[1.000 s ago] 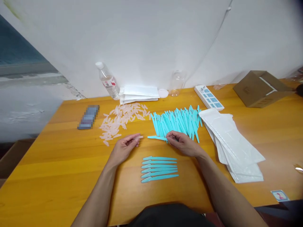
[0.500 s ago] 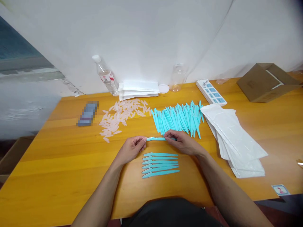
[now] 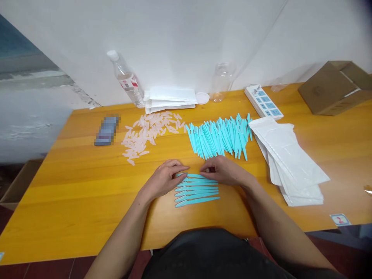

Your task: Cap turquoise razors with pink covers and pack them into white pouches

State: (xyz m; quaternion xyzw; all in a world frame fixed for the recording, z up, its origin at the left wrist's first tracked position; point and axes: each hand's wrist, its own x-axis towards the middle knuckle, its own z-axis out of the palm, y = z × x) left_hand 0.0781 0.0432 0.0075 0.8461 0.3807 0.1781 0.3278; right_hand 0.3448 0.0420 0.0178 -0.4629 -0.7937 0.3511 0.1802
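Note:
A short row of turquoise eyebrow razors [image 3: 197, 190] lies side by side on the table in front of me, blades to the left. My left hand [image 3: 167, 178] is open at the left end of the farthest razor [image 3: 193, 176], its thumb touching or just above the blade end and its forefinger stretched beyond it. Over the handle end of that razor is my right hand [image 3: 221, 169], fingers bent and slightly apart, hiding part of the handle. Behind my hands spreads a pile of similar razors [image 3: 217, 137]. Pale pink blade covers [image 3: 142, 133] are scattered to its left.
White packets [image 3: 290, 159] lie to the right, near a power strip [image 3: 264, 102] and a cardboard box [image 3: 328, 91]. Along the wall are a plastic bottle [image 3: 128, 83], white pouches [image 3: 171, 99] and a clear jar [image 3: 221, 83]. A blurred phone [image 3: 107, 131] lies at left.
The razor held between both hands has come down toward me to the far end of the row. My left fingers have spread off it. The view has tilted slightly downward.

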